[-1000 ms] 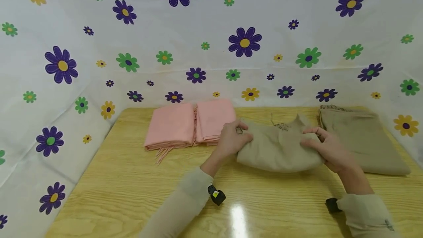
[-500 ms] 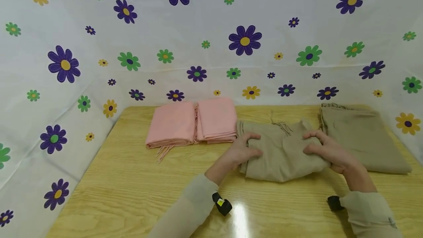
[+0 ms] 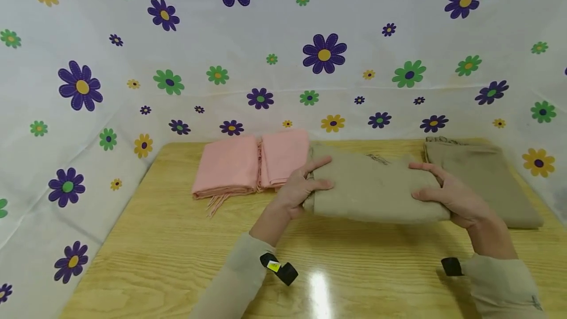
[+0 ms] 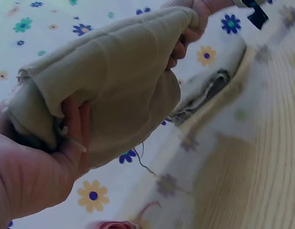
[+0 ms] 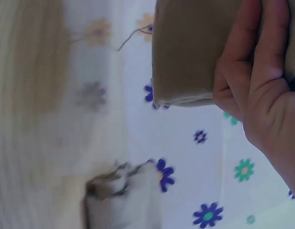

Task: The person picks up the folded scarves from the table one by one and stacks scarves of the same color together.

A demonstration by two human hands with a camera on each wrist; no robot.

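My left hand (image 3: 294,192) and right hand (image 3: 458,200) are pinching the ends of a folded tan cloth (image 3: 372,186); I'm holding it above the worktop (image 3: 177,250), toward the back edge. It's looking light, soft and floppy; gripping every layer at both ends seems best.

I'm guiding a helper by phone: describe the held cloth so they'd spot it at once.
On the wooden table lie two pink cloths and, to their right, a tan cloth. Between these, the left hand and right hand grip the held cloth at its ends. It is tan too, but it alone is up off the table.
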